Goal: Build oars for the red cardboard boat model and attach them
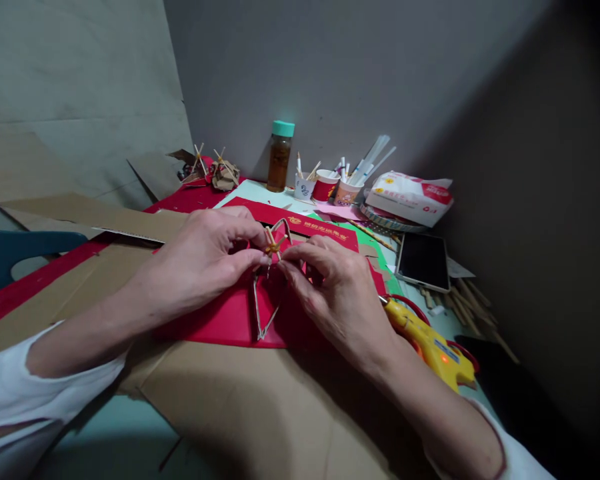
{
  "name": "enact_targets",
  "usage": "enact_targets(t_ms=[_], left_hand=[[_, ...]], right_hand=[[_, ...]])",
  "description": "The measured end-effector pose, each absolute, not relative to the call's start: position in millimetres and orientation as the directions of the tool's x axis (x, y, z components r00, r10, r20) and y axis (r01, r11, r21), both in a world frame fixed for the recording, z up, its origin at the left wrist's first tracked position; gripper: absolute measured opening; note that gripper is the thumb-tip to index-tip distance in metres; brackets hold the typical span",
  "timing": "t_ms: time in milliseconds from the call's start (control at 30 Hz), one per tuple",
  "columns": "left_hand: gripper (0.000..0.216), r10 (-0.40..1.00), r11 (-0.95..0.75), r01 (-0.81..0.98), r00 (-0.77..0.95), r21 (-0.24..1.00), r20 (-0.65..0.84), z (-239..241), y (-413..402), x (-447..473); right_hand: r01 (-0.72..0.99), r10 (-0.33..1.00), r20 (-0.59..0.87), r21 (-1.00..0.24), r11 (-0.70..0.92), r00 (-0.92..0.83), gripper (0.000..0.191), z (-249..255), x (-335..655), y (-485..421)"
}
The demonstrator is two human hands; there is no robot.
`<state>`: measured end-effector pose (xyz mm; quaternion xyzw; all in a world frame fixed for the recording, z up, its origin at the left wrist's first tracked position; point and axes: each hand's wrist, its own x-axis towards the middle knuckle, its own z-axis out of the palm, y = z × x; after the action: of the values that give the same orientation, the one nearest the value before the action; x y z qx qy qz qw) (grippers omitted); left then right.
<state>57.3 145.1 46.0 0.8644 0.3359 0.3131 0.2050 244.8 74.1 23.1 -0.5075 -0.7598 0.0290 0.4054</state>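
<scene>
Between my two hands is a small craft piece of crossed thin wooden sticks [273, 247], bound at the middle with something orange-brown. My left hand [207, 250] pinches it from the left with thumb and forefinger. From the right, my right hand [333, 283] pinches its lower right side; the fingertips nearly meet. A thin, pale cardboard-strip loop [260, 320] bent to a point hangs below the sticks, and another bend of it shows above. Whether the loop is joined to the sticks is hidden by my fingers. Red card [210, 327] lies underneath.
A yellow glue gun [433, 340] with a lit orange light lies by my right forearm. Behind it are a phone [423, 261] and cardboard rolls [465, 303]. Paper cups [326, 186] of sticks, a bottle [280, 160] and a tissue pack [410, 199] stand along the wall.
</scene>
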Motion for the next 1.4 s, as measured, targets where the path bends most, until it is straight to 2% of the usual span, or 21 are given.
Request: enact_targets(t_ms=[167, 300, 433, 600, 700, 833, 1000, 1167, 1400], left_hand=[[0.01, 0.713, -0.688, 0.461, 0.571, 0.56, 0.406, 46, 143, 58], [0.013, 0.706, -0.697, 0.466, 0.582, 0.546, 0.404, 47, 142, 58], [0.016, 0.694, -0.707, 0.452, 0.59, 0.544, 0.412, 47, 142, 59], [0.015, 0.699, -0.702, 0.447, 0.581, 0.554, 0.417, 47, 143, 61], [0.016, 0.716, -0.687, 0.464, 0.564, 0.559, 0.411, 48, 142, 62], [0.019, 0.735, -0.666, 0.478, 0.553, 0.573, 0.393, 48, 142, 61], [0.021, 0.733, -0.664, 0.465, 0.558, 0.585, 0.389, 49, 142, 63], [0.022, 0.754, -0.634, 0.457, 0.545, 0.624, 0.367, 51, 143, 65], [0.025, 0.767, -0.628, 0.484, 0.518, 0.609, 0.379, 48, 143, 62]], right_hand=[[0.774, 0.781, 0.603, -0.413, 0.479, -0.161, 0.01, 21, 244, 75], [0.771, 0.786, 0.599, -0.426, 0.474, -0.153, 0.01, 20, 244, 74], [0.728, 0.816, 0.568, -0.513, 0.455, -0.11, 0.009, 24, 246, 73], [0.642, 0.844, 0.531, -0.674, 0.366, 0.077, 0.007, 31, 255, 78], [0.625, 0.879, 0.453, -0.731, 0.273, 0.146, 0.008, 29, 263, 83], [0.645, 0.94, 0.316, -0.747, 0.165, 0.126, 0.022, 24, 268, 88], [0.611, 0.964, 0.264, -0.768, 0.194, 0.025, 0.029, 27, 263, 86], [0.598, 0.967, 0.254, -0.773, 0.211, -0.011, 0.028, 34, 257, 81], [0.582, 0.96, 0.279, -0.779, 0.233, -0.01, 0.025, 29, 255, 81]])
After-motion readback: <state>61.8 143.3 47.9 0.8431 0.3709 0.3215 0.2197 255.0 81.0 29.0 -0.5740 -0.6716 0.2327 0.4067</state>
